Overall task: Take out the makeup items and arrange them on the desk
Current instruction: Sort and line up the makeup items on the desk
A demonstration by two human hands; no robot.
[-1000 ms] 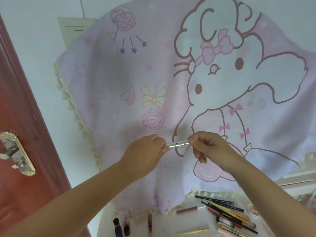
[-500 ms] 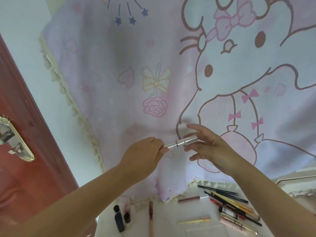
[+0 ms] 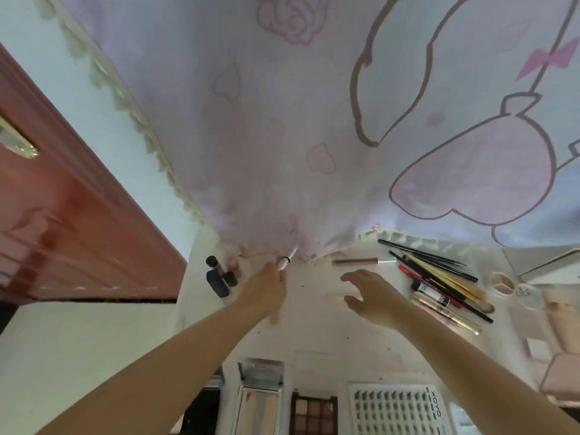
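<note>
We note the slim silver-pink tube [image 3: 286, 260] now low at the far edge of the desk [image 3: 317, 337], just under the hem of the cartoon curtain [image 3: 282, 136]; half a second ago it was held up in front of that curtain between both hands. Its long axis runs diagonally, the tip pointing far and right toward the hem. Our left hand [image 3: 266, 290] pinches its near end, fingers curled round it. Our right hand [image 3: 370, 293] has let go and hovers to the right, fingers spread and relaxed, holding nothing. Right of it lie a brown lip gloss [image 3: 361, 261] and a pile of pencils and brushes [image 3: 439, 277]; small dark bottles [image 3: 218, 276] stand left; an eyeshadow palette [image 3: 314, 414] lies near.
</note>
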